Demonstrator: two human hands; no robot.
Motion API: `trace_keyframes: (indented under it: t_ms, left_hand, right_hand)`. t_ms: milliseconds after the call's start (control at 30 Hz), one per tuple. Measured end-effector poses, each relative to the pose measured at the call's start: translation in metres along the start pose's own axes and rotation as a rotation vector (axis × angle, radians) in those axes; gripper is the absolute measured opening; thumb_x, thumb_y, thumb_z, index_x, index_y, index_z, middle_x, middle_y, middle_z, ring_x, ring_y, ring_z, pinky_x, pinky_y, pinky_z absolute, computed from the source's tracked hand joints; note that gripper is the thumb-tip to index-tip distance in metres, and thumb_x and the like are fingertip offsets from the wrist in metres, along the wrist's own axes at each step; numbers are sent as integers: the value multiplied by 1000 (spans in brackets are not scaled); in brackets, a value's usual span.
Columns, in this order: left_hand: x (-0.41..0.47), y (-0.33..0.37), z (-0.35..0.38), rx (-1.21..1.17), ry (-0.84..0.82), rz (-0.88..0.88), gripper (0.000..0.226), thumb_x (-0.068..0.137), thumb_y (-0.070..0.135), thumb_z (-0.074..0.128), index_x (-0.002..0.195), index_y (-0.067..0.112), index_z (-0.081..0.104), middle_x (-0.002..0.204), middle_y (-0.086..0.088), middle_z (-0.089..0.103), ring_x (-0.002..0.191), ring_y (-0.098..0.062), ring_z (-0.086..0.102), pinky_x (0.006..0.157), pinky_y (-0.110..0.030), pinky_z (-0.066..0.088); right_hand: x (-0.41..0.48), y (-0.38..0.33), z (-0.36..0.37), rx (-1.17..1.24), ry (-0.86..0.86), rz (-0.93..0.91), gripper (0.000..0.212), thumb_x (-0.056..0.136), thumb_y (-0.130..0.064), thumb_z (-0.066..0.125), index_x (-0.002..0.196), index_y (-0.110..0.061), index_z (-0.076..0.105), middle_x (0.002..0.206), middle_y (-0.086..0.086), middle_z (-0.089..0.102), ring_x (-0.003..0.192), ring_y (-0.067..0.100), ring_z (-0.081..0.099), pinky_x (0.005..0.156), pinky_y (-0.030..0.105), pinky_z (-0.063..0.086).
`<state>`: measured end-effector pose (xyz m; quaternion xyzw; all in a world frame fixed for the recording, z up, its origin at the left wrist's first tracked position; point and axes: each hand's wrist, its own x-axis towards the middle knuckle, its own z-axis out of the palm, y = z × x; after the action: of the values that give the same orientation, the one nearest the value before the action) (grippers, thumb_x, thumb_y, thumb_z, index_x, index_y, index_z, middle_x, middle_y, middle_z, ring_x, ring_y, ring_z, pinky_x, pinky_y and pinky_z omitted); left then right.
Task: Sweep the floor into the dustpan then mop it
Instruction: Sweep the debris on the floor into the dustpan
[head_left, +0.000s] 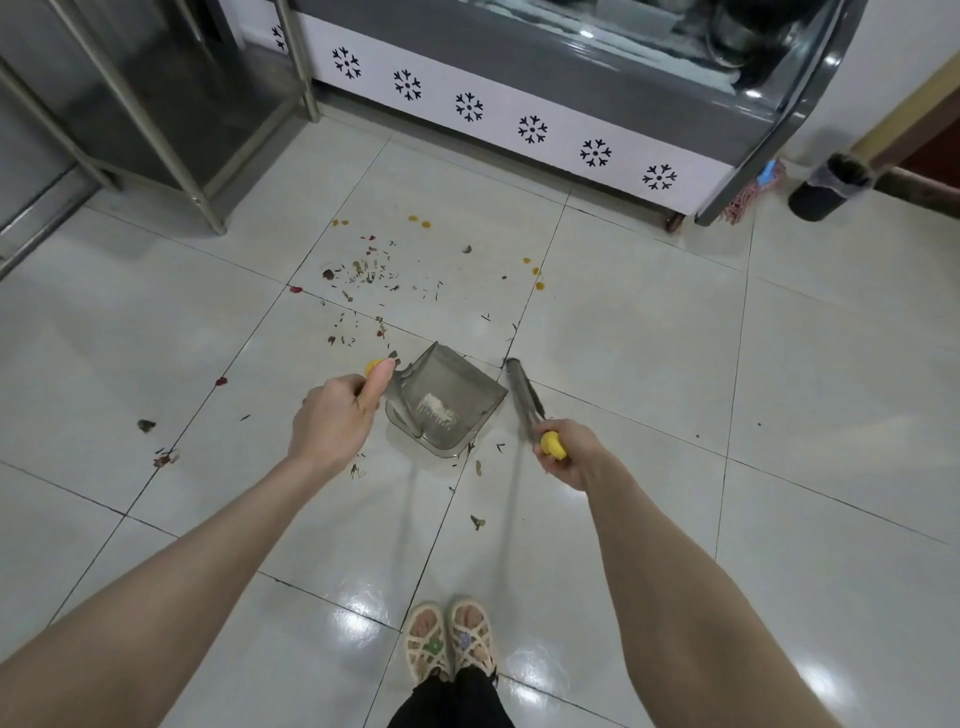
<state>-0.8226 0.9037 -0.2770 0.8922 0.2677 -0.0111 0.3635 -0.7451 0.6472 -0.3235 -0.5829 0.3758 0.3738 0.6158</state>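
Nearest us: sandals on the tile floor. Next: left hand, fingers wrapped round the dustpan handle, pan kept low to take sweepings, we judge. Right hand grips the broom by its yellow end, head just beside the pan. Beyond: scattered debris, orange stains. Farthest: mop beside the freezer, for later.

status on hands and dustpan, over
Left hand grips grey translucent dustpan by yellow handle. Right hand grips yellow-handled grey brush. Scattered debris unswept ahead; nothing blocking.
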Motion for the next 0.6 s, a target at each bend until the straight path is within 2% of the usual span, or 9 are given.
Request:
trace_keyframes:
  t_ms: [100,200,300,433,533,600]
  left_hand:
    - [-3,3,-2,29,-1,5,73,91,66,30,75,2,61,71,-16,65,77,-35,60,73,-38,47]
    - [-8,5,-5,30,4,5,74,90,67,30,75,2,60,70,-16,65,77,-36,60,72,-38,46]
    - [-11,6,-9,10,14,4,73,90,67,30,75,2,61,72,-14,66,78,-35,60,72,-37,44]
    - [-1,1,-17,18,-1,25,73,91,65,31,76,1,62,75,-13,66,79,-34,60,68,-35,41]
    - [12,-8,-26,4,-18,40,72,92,64,32,75,1,62,76,-13,67,78,-33,61,68,-34,41]
    - [23,-18,-34,-2,-33,56,70,92,63,32,74,2,63,76,-11,68,79,-33,61,68,-34,42]
  right_hand:
    - [-11,-17,-13,10,40,-47,10,86,2,53,77,-2,51,65,9,47,38,13,45,31,13,31]
    - [-23,-27,-29,11,80,-82,2,85,1,54,84,-1,53,69,10,48,47,15,43,32,14,33]
    - [-32,-25,-40,-9,127,-82,4,86,0,55,83,-3,53,69,10,45,53,16,41,32,14,35]
    - [-34,-17,-39,-11,209,-95,6,85,1,54,82,-2,51,66,9,41,54,16,38,33,14,36]
    - [-31,-6,-26,34,276,-83,9,84,2,54,92,0,51,67,11,46,53,18,42,33,14,37]
    - [-29,3,-11,80,310,-69,6,85,3,54,89,0,50,66,10,45,51,19,43,31,12,36]
